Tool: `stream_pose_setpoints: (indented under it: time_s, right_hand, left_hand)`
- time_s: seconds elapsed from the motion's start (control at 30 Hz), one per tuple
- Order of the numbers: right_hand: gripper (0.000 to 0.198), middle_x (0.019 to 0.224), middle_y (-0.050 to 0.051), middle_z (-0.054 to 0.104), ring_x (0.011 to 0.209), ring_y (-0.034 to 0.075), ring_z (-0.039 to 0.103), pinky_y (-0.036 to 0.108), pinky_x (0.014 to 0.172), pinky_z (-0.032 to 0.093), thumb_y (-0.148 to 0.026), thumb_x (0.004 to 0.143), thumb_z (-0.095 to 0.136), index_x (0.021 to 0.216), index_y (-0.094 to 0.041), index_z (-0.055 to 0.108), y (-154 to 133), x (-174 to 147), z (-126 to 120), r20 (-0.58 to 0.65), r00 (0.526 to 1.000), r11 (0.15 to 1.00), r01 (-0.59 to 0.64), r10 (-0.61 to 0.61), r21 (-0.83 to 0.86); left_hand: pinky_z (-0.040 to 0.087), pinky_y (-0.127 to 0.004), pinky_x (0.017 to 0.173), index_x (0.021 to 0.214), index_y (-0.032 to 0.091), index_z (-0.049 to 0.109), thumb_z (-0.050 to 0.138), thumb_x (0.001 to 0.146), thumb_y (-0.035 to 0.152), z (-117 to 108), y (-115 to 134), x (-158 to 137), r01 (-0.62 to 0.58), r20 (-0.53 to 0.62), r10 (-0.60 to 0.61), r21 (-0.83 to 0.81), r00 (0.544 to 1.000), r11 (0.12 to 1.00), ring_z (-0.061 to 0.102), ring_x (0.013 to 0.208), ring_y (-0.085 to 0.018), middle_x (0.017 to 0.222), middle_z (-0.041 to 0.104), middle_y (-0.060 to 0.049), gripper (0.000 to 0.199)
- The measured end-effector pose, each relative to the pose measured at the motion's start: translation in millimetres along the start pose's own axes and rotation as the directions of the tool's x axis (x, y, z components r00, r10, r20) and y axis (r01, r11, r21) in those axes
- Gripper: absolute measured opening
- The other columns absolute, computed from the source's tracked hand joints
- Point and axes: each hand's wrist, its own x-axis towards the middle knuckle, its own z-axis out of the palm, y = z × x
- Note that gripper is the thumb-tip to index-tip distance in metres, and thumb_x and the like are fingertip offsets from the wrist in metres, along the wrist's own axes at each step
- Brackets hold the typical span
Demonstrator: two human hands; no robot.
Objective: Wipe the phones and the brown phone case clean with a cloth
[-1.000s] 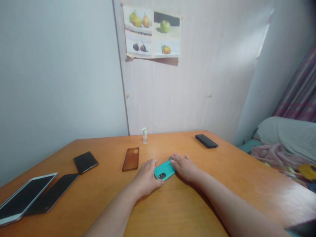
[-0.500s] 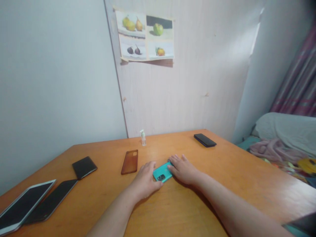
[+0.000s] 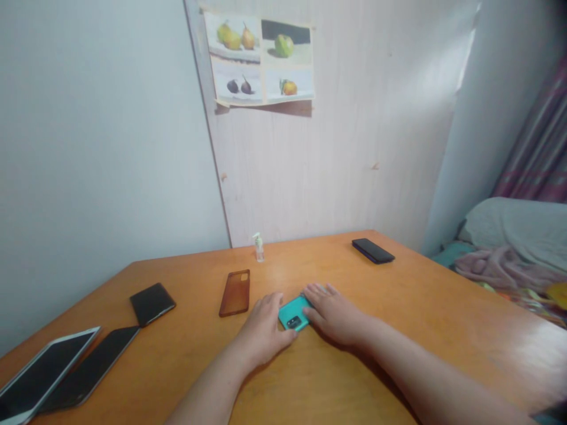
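Observation:
A teal smartphone (image 3: 290, 309) lies back up on the wooden table, its dark camera block toward me. My left hand (image 3: 266, 327) grips its left end, with the thumb at the near corner and the fingers along the far side. Over the right end rests my right hand (image 3: 330, 310), its thumb on the phone's back and its fingers around the far end, hiding that part. Beyond my left hand, apart from it, sits a translucent brown phone case (image 3: 235, 294).
A small pump bottle (image 3: 259, 248) stands at the back of the table (image 3: 186, 354). A dark phone-like slab (image 3: 372, 251) lies back right. On the left are a black square object (image 3: 153, 303), a white-framed tablet (image 3: 48, 372) and a dark flat device (image 3: 95, 369).
The view has shifted slightly. My right fingers lie closer together and cover more of the smartphone's far end. My left hand keeps its hold on the near end.

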Motion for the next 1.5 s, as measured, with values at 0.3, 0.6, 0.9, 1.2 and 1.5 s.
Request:
stream_pose_setpoints:
  time_s: [0.3,0.6,0.9,1.2,1.5]
  right_hand:
    - [0.058,0.151,0.019,0.039,0.142,0.032,0.031,0.056,0.117,0.014,-0.045,0.099,0.032,0.146,-0.012,0.041,6.9,-6.8,-8.0,0.018,0.994,0.994,-0.105,0.106,-0.028]
    - [0.052,0.149,0.014,0.044,0.140,0.029,0.036,0.047,0.116,0.025,-0.047,0.099,0.036,0.140,-0.018,0.047,-18.6,-23.8,-12.9,0.065,0.989,0.990,0.128,-0.132,0.066]
    - [0.061,0.150,0.023,0.039,0.140,0.035,0.035,0.047,0.115,0.025,-0.038,0.091,0.048,0.142,-0.006,0.043,-16.0,-31.3,-14.1,0.058,0.997,0.996,-0.045,0.050,-0.078]
    - [0.041,0.127,0.021,0.060,0.116,0.034,0.057,0.046,0.099,0.041,-0.036,0.091,0.045,0.120,-0.011,0.060,-10.1,-30.9,-25.7,0.036,0.992,0.984,-0.119,0.124,-0.135]
    - [0.034,0.116,0.012,0.067,0.105,0.028,0.062,0.038,0.088,0.045,-0.038,0.091,0.044,0.111,-0.020,0.064,-25.1,-37.1,-33.9,0.104,0.994,0.999,0.028,-0.024,-0.036]
  left_hand:
    - [0.043,-0.034,0.089,0.112,0.020,0.052,0.068,0.070,0.030,-5.4,4.5,0.3,0.008,0.034,-0.010,0.040,0.999,0.999,0.055,0.106,-0.026,0.111,0.060,-0.009,0.046]
    - [0.042,-0.031,0.084,0.097,0.022,0.059,0.065,0.074,0.032,-10.9,8.5,0.4,-0.018,0.072,0.013,0.078,0.997,0.997,0.055,0.099,-0.024,0.101,0.059,-0.005,0.025]
    - [0.042,-0.031,0.081,0.097,0.022,0.063,0.066,0.075,0.036,-10.5,7.8,0.9,-0.023,0.068,0.015,0.114,0.998,0.993,0.055,0.096,-0.024,0.097,0.057,-0.005,0.026]
    - [0.042,-0.031,0.081,0.097,0.023,0.065,0.067,0.076,0.040,-9.7,6.1,1.3,-0.034,0.076,0.025,0.126,0.997,0.991,0.055,0.096,-0.025,0.096,0.057,-0.005,0.028]
    - [0.042,-0.032,0.081,0.095,0.023,0.065,0.064,0.078,0.041,-10.3,7.8,0.6,-0.023,0.078,0.014,0.116,0.997,0.993,0.055,0.096,-0.025,0.095,0.057,-0.006,0.025]
